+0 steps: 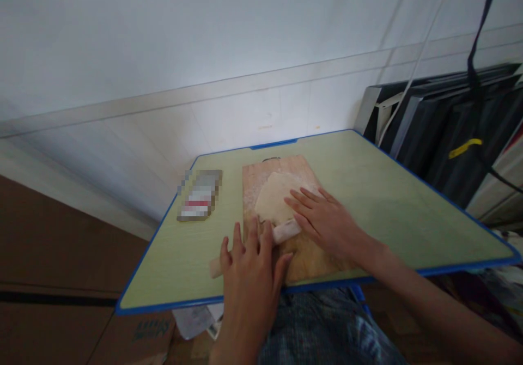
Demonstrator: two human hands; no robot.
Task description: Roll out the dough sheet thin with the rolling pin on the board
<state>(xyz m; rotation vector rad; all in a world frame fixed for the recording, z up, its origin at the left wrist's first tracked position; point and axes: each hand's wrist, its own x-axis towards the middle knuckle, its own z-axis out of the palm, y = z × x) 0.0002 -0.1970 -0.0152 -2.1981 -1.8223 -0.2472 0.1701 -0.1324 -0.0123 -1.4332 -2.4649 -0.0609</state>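
A flattened sheet of pale dough [272, 196] lies on a floured wooden cutting board [308, 259]. Across the dough's near edge runs a light wooden rolling pin [286, 231], slanting down toward the left. My left hand [251, 261] rests on the pin's left part with its fingers stretched and spread. My right hand [322, 218] lies flat over the pin's right end, its fingertips reaching over the dough. That end of the pin is hidden under the right palm. Neither hand wraps around the pin.
The board sits on a green table with a blue rim [408, 212]. A pixelated packet-like item [200, 196] lies at the left. Dark flat panels [445, 131] lean by the wall at right, with a black strap [474, 71] hanging before them. A cardboard box [139, 335] stands below left.
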